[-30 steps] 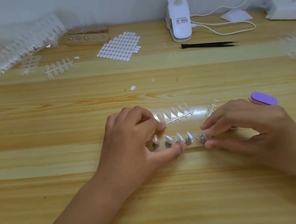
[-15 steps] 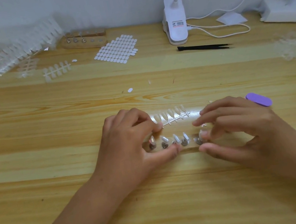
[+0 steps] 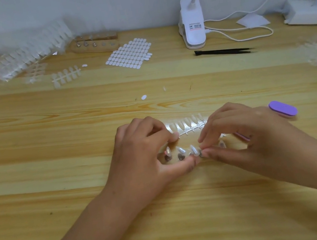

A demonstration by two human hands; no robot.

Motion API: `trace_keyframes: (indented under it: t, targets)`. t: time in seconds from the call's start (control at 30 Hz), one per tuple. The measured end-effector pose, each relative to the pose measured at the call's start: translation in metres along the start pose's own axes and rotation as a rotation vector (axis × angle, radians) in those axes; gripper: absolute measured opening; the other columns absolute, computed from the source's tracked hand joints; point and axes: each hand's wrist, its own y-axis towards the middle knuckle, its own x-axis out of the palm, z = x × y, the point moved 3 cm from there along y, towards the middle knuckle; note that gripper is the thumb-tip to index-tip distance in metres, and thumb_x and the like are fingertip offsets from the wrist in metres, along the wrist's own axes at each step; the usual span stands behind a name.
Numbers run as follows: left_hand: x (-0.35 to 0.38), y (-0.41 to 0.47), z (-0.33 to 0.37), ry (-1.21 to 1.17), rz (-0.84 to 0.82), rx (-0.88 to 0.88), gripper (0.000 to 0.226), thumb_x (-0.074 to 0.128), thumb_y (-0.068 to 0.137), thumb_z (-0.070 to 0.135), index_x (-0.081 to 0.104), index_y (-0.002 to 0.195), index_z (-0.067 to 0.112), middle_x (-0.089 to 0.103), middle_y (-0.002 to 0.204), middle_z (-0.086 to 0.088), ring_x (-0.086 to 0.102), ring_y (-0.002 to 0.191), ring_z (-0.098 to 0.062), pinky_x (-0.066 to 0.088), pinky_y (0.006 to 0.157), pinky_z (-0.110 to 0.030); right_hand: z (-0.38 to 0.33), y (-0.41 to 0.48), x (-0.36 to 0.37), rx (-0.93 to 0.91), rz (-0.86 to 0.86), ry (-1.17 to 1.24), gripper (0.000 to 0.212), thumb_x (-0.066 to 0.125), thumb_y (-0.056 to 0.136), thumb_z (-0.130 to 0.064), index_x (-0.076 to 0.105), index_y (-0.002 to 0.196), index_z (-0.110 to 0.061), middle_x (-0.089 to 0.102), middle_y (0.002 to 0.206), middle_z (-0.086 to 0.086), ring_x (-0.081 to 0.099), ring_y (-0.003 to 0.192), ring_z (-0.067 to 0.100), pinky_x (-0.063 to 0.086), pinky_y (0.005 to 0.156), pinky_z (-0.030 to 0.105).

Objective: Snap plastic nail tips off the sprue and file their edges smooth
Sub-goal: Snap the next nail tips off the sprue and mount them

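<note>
Step in hand looks like seating a nail tip point(image 3: 195, 149) on the stand strip point(image 3: 233, 146): left hand point(image 3: 145, 159) should be bracing the strip flat on the tabletop point(image 3: 82, 194) while the right hand point(image 3: 245, 139) is pressing straight down, lightly. Left hand is curling thumb and forefinger round the strip's left end; right is pinching the tip, hands nearly touching. Sprue point(image 3: 187, 126) is lying just behind them, and the purple file point(image 3: 282, 109) is poking out past the right hand; can't tell if it's held.
</note>
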Motion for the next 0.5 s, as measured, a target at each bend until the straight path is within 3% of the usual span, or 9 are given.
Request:
trace_keyframes:
  t: [0.13, 0.27, 0.33, 0.5]
  targets:
    - [0.001, 0.000, -0.001, 0.004, 0.000, 0.003, 0.047, 0.066, 0.065, 0.067, 0.075, 0.084, 0.025, 0.059, 0.090, 0.013, 0.053, 0.091, -0.006, 0.031, 0.087, -0.028, 0.000, 0.004, -0.003, 0.110, -0.072, 0.054, 0.006, 0.073, 0.076, -0.036, 0.073, 0.081, -0.033, 0.068, 0.089, -0.012, 0.064, 0.091, 0.007, 0.040, 0.072, 0.017]
    - [0.000, 0.000, -0.001, 0.007, -0.002, 0.004, 0.046, 0.066, 0.065, 0.067, 0.075, 0.084, 0.025, 0.059, 0.090, 0.013, 0.054, 0.091, -0.007, 0.033, 0.087, -0.029, -0.008, 0.007, -0.003, 0.081, -0.114, -0.070, 0.008, 0.078, 0.079, -0.024, 0.072, 0.078, -0.029, 0.067, 0.085, -0.009, 0.054, 0.076, -0.013, 0.036, 0.068, 0.005]
    - [0.000, 0.000, 0.000, 0.008, -0.005, 0.005, 0.047, 0.065, 0.065, 0.067, 0.075, 0.084, 0.025, 0.059, 0.090, 0.013, 0.054, 0.091, -0.007, 0.033, 0.087, -0.030, -0.011, 0.009, -0.003, 0.101, -0.152, -0.095, 0.000, 0.071, 0.079, -0.029, 0.071, 0.079, -0.030, 0.066, 0.087, -0.007, 0.052, 0.076, -0.011, 0.036, 0.067, 0.004]
    - [0.000, 0.000, 0.000, 0.008, -0.008, 0.004, 0.047, 0.064, 0.066, 0.067, 0.075, 0.084, 0.025, 0.059, 0.090, 0.013, 0.053, 0.091, -0.006, 0.033, 0.088, -0.030, -0.015, 0.011, -0.004, 0.109, -0.216, -0.152, 0.014, 0.060, 0.077, -0.037, 0.071, 0.082, -0.030, 0.063, 0.089, -0.009, 0.054, 0.083, 0.004, 0.040, 0.070, 0.014]
